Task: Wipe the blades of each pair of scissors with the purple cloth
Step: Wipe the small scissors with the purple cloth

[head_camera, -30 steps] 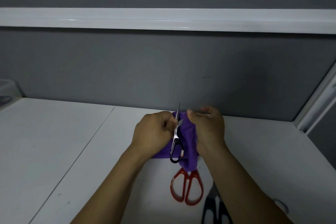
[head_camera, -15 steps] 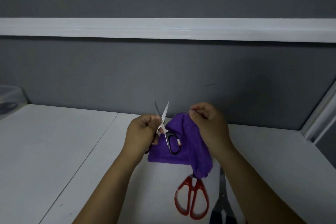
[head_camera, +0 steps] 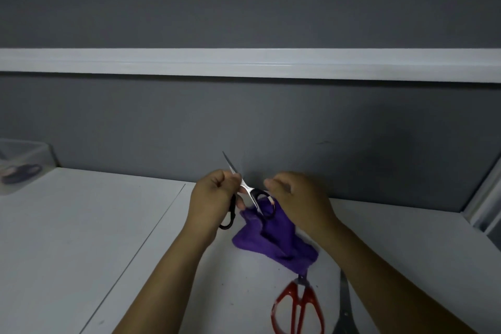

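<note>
Left hand [head_camera: 214, 199] grips black scissors [head_camera: 250, 190]; right hand [head_camera: 299, 198] curled over cloth [head_camera: 273, 240].

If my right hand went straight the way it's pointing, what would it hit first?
Your right hand would likely meet the black-handled scissors held by your left hand, though depth is unclear.

Cloth [head_camera: 273, 241] lies on the table [head_camera: 81, 225], before the wall panel [head_camera: 244, 122]. Small scissors [head_camera: 245, 187] sit above the cloth's 12 o'clock edge, tips toward 11 o'clock, with the left hand [head_camera: 214, 201] at their 9 o'clock and the right hand [head_camera: 298, 201] at 3 o'clock. Loop-handled scissors [head_camera: 298, 309] lie at the cloth's 5 o'clock, blades under its edge. A third pair [head_camera: 345, 306] lies just beside these at 3 o'clock. A container [head_camera: 21, 163] stands at 10 o'clock.
</note>
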